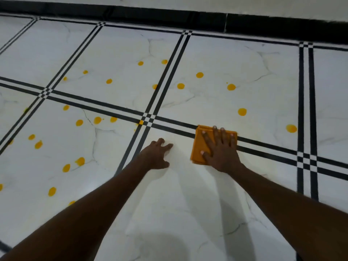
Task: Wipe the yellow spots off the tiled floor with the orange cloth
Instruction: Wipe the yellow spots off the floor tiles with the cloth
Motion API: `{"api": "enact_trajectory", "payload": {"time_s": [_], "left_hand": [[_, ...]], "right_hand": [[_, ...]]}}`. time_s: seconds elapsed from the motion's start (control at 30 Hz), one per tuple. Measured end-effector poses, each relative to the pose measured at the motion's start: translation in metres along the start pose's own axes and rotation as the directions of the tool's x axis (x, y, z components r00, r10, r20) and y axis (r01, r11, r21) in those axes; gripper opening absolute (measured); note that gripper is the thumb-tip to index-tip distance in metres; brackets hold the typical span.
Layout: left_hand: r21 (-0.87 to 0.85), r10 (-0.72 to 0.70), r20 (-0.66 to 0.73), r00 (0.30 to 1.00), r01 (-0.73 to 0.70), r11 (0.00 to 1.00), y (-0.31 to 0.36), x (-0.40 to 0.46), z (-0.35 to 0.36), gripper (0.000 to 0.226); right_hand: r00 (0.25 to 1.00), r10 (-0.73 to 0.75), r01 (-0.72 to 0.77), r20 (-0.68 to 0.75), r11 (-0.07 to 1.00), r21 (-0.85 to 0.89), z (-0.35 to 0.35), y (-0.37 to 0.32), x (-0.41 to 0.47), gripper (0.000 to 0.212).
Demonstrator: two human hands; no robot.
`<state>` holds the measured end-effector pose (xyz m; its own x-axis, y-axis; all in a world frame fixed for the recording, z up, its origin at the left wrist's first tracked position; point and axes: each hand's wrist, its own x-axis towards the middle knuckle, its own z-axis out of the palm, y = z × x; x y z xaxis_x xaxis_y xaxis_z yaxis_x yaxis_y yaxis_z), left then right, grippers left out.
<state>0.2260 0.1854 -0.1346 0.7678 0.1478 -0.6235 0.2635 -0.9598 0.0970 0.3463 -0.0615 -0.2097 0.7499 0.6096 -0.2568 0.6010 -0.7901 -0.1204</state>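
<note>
tiled floor (188, 194) | on it: scattered yellow spots (242, 111); folded orange cloth (199, 147) across black grout line

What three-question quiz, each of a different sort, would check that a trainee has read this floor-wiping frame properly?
1. True or false: the right hand lies flat, fingers spread, on the orange cloth.
2. Multiple choice: the left hand is (A) gripping the cloth, (B) resting on bare tile beside the cloth, (C) out of view.
3. Fill in: the far edge of the cloth lies over a ____ line between tiles of the tiled floor.

Key
1. True.
2. B.
3. Black. Many yellow spots, such as one beyond the cloth, remain unwiped.
</note>
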Motion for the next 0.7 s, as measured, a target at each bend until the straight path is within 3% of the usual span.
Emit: {"api": "enact_trajectory", "payload": {"time_s": [0.13, 0.27, 0.37, 0.47, 0.6, 0.7], "left_hand": [[-0.006, -0.075, 0.092, 0.993, 0.076, 0.997, 0.011, -0.019, -0.068, 0.069], [-0.064, -0.098, 0.156, 0.983, 0.109, 0.992, 0.017, -0.063, -0.12, 0.061], [-0.107, -0.101, 0.167, 0.981, 0.12, 0.987, 0.012, -0.064, -0.133, 0.063], [-0.111, -0.055, 0.153, 0.987, 0.072, 0.991, 0.002, -0.032, -0.103, 0.073], [0.026, -0.045, -0.071, 0.996, 0.047, 0.999, -0.02, 0.022, -0.016, 0.084], [0.011, -0.062, -0.262, 0.963, 0.068, 0.998, -0.024, 0.024, 0.02, 0.082]], "right_hand": [[0.994, 0.054, -0.062, 0.09, 0.995, 0.082, -0.052, -0.025, -0.015, 0.083], [0.952, 0.124, -0.179, 0.28, 0.967, 0.18, -0.104, -0.032, -0.038, 0.077], [0.952, 0.105, -0.17, 0.287, 0.962, 0.212, -0.087, -0.027, -0.044, 0.078], [0.972, 0.064, -0.112, 0.227, 0.972, 0.205, -0.031, -0.017, -0.041, 0.077], [0.996, 0.084, -0.084, 0.005, 0.982, 0.167, 0.004, -0.044, -0.016, 0.077], [0.994, -0.07, 0.081, -0.085, 0.987, 0.14, 0.004, -0.085, 0.02, 0.082]]}}
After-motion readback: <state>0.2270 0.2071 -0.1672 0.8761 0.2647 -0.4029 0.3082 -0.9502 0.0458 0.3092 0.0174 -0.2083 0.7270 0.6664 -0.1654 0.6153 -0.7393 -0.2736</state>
